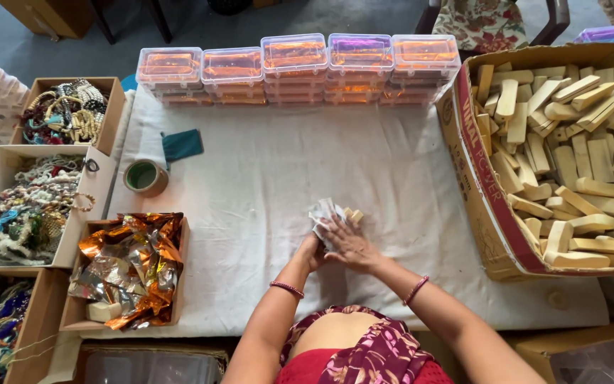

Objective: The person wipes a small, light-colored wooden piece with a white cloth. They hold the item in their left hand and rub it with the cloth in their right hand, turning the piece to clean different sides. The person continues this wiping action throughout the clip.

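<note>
On the white cloth [264, 156], right hand [349, 245] flat over a crinkled wrapper [323, 213], pale block [353, 215] half hidden, left hand [312, 250] mostly covered.

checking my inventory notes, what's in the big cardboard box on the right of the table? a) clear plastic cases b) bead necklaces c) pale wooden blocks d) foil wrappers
c, the big box at the right is heaped with pale wooden blocks; the necklaces and foil wrappers sit in boxes at the left, and the plastic cases line the far edge.
</note>
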